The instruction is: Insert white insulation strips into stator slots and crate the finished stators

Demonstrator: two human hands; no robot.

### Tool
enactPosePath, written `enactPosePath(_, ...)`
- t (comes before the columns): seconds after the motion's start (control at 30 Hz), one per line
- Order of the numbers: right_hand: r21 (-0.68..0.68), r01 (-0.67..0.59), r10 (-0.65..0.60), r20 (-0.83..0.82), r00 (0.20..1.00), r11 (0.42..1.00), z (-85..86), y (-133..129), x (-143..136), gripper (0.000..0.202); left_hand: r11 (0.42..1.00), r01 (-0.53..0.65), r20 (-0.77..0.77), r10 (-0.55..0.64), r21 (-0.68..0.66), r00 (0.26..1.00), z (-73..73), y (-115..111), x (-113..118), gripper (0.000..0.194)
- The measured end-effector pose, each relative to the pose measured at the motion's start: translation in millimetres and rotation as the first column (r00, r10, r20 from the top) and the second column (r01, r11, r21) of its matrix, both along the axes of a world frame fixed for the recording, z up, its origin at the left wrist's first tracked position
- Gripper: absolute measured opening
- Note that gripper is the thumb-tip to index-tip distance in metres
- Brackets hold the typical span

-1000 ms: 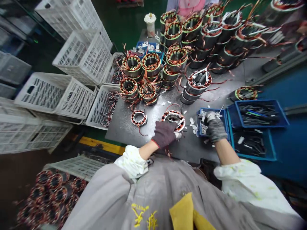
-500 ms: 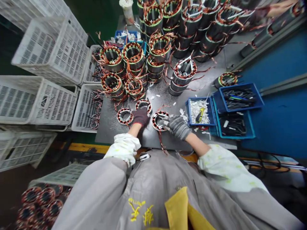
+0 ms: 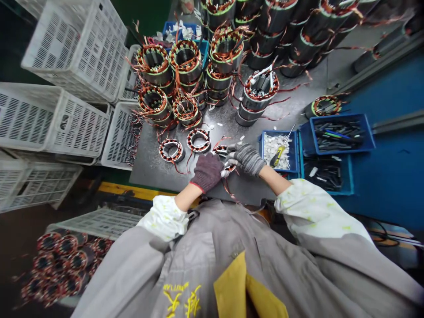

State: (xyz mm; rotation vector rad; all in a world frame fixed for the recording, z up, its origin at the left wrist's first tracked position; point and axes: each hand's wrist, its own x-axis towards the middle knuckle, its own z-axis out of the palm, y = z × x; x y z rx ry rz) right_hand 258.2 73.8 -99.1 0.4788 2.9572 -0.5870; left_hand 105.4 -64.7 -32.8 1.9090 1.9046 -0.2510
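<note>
A small wound motor stator [image 3: 220, 150] with copper coils lies on the dark table in front of me, partly covered by my hands. My left hand [image 3: 208, 172], in a maroon knit glove, closes on its near left side. From the right, my right hand [image 3: 247, 159] in a grey striped glove grips the same stator, fingertips over the coils. Exactly what the fingertips pinch is hidden. Copper leads [image 3: 228, 189] trail off its near side. Two similar low stators, one farther left [image 3: 181, 152] and one just behind [image 3: 208, 143], stand beside my left hand.
Taller stators [image 3: 152, 104] stand in stacks at the back. To the right are a blue bin of white pieces [image 3: 266, 148] with a yellow screwdriver [image 3: 277, 156] and bins of black sleeves [image 3: 342, 134]. White crates [image 3: 79, 117] are piled left.
My left hand has left the rear small stator and moved right and nearer, onto the stator at my right hand. My right hand stays on that stator. The view has shifted slightly.
</note>
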Motion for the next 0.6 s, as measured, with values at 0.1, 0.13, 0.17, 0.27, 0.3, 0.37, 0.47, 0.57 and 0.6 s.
enactPosePath(0.1,-0.016,-0.015,0.015,0.006,1.0,1.0,-2.4,7.8,-3.2,0.037,0.999,-0.003,-0.036,0.001,-0.054,0.999,11.4,12.0,4.7,0.039)
enactPosePath(0.13,-0.023,-0.02,0.02,0.01,1.0,1.0,-3.2,9.5,-3.8,0.036,0.998,0.001,-0.047,-0.004,-0.065,0.999,14.1,13.7,5.8,0.037)
enactPosePath(0.17,-0.028,-0.024,0.024,0.016,1.0,0.999,-3.7,10.7,-4.3,0.035,0.997,0.009,-0.054,-0.013,-0.073,0.998,15.7,14.6,6.9,0.036)
enactPosePath(0.27,-0.03,-0.028,0.029,0.029,0.999,0.999,-2.6,11.7,-6.4,0.034,0.997,0.032,-0.051,-0.036,-0.076,0.998,12.0,13.9,13.2,0.037)
enactPosePath(0.3,-0.024,-0.028,0.029,0.032,0.999,0.999,-1.2,11.6,-6.9,0.034,0.997,0.035,-0.049,-0.038,-0.062,0.998,8.5,13.5,16.5,0.038)
enactPosePath(0.37,-0.021,-0.026,0.027,0.034,0.999,0.999,2.9,11.1,-6.2,0.033,1.0,0.012,-0.037,-0.012,-0.008,0.999,-0.2,13.3,22.3,0.038)
enactPosePath(0.47,-0.053,0.027,-0.027,-0.002,1.0,0.998,10.0,10.1,1.4,0.033,0.979,-0.188,0.108,0.179,0.078,0.978,-12.8,13.9,14.4,0.029)
enactPosePath(0.57,-0.091,0.048,-0.054,-0.072,0.996,0.995,15.3,8.0,11.0,0.036,0.851,-0.521,0.26,0.49,0.063,0.832,-22.9,8.9,-24.6,0.022)
enactPosePath(0.6,-0.085,0.018,-0.025,-0.081,0.996,0.996,16.5,6.8,12.1,0.037,0.772,-0.632,0.299,0.589,0.065,0.75,-26.5,5.1,-40.6,0.026)
